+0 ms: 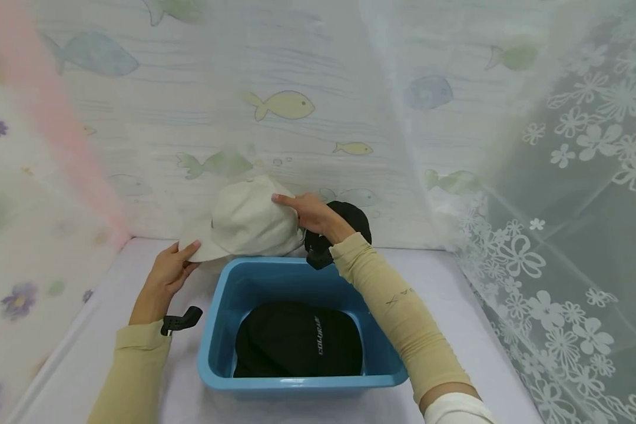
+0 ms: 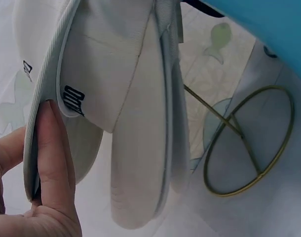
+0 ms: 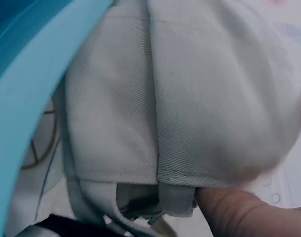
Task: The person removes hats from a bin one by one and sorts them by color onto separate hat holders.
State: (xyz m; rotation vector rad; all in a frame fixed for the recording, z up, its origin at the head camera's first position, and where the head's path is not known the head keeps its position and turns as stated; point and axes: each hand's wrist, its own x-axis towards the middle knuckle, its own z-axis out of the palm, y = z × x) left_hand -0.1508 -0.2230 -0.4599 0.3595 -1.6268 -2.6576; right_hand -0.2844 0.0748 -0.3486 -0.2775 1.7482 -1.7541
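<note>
The white cap is sitting up off the table, just past the far rim of the blue bin, at about 12 o'clock from the bin's middle. Two hands are sharing it so that it keeps its shape. The left hand is pinching the brim at the cap's 8 o'clock edge, thumb on top and fingers underneath, a narrow hold on the stiff part. The right hand is cupping the crown from 3 o'clock, fingers curving over the rounded cloth, probably steadying the soft dome.

Inside the bin a black cap is lying flat. Another dark cap is resting behind the right wrist, at 1 o'clock from the bin. A fish-print curtain is hanging behind everything, and a thin brass ring stand is standing beneath the white cap.
</note>
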